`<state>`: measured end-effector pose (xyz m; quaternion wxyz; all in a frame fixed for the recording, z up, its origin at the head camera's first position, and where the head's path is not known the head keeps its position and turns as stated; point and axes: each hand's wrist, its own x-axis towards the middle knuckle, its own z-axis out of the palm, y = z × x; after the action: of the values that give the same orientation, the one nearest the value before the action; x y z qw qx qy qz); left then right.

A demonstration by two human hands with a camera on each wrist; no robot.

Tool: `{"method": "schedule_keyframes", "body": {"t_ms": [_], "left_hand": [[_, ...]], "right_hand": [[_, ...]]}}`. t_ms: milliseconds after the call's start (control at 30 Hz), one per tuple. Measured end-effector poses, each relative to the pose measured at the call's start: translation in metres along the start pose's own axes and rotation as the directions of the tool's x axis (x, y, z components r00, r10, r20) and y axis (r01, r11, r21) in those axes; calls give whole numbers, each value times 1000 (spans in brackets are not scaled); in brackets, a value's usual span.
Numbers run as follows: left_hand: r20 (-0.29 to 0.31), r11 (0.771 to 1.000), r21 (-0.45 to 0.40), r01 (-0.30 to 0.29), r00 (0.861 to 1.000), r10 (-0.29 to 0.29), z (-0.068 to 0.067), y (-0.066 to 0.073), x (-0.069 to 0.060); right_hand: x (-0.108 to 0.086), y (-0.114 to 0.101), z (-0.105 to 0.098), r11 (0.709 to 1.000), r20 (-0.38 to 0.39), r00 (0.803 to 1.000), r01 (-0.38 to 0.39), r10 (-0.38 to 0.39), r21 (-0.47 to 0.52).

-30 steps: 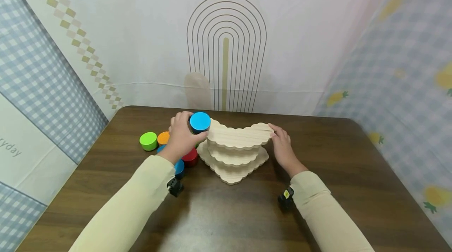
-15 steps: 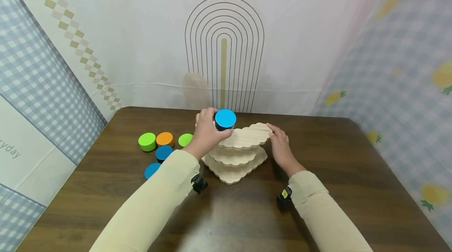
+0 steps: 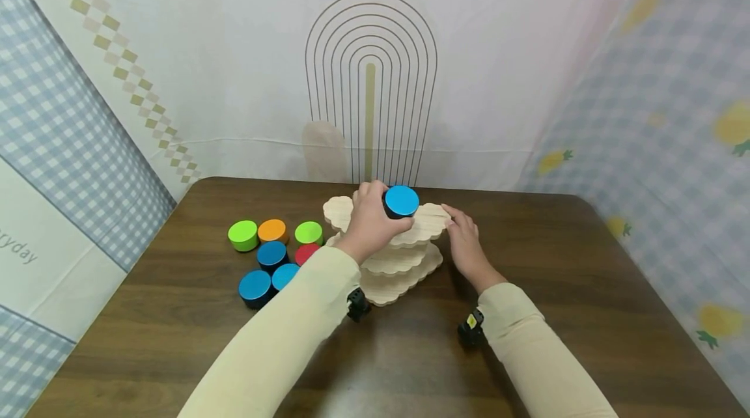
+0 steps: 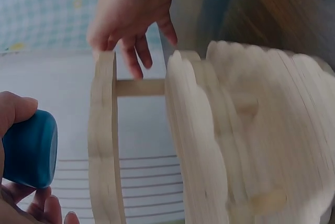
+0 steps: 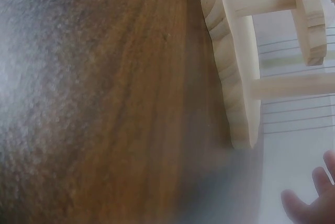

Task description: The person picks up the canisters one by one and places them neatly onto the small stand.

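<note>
My left hand [image 3: 370, 226] grips a short blue-topped cylinder [image 3: 402, 201] from its left side and holds it over the top tier of a pale wooden stand [image 3: 338, 211]. In the left wrist view, the blue cylinder [image 4: 32, 148] appears apart from the top board [image 4: 103, 140], with thumb and fingers around it. The stand has three scalloped tiers joined by round posts. My right hand [image 3: 469, 250] touches the right end of the top tier, its fingers extended past the board's edge. My left hand and forearm cover part of the stand.
Left of the stand, several short cylinders stand on the brown table [image 3: 562, 327]: green [image 3: 243, 234], orange [image 3: 272, 230], red [image 3: 306, 253] and blue [image 3: 255, 285]. Patterned cloth [image 3: 252, 79] hangs behind the table and at both sides.
My left hand has carried the blue cylinder rightward, from the stand's left end to above its top tier. More of the cylinders on the table show now. My right hand stays at the tier's edge.
</note>
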<state>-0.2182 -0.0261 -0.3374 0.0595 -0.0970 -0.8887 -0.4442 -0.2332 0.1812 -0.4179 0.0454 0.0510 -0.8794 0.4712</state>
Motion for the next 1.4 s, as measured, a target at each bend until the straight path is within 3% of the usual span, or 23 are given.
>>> {"method": "schedule_keyframes", "body": {"t_ms": [300, 600, 833, 1200, 1400], "left_hand": [[35, 1000, 17, -20, 999, 19, 17, 13, 4], [25, 991, 132, 12, 1000, -15, 32, 18, 8], [43, 972, 232, 39, 998, -50, 41, 22, 14], [84, 968, 244, 53, 994, -76, 50, 23, 15], [91, 968, 243, 63, 992, -87, 51, 24, 16]], "right_hand": [[-1, 3, -2, 999, 15, 999, 40, -40, 5], [-1, 1, -1, 999, 21, 998, 52, -52, 5], [-1, 0, -2, 1000, 30, 1000, 3, -3, 4], [0, 2, -2, 998, 4, 998, 55, -55, -23], [0, 2, -1, 999, 18, 999, 35, -35, -9]]}}
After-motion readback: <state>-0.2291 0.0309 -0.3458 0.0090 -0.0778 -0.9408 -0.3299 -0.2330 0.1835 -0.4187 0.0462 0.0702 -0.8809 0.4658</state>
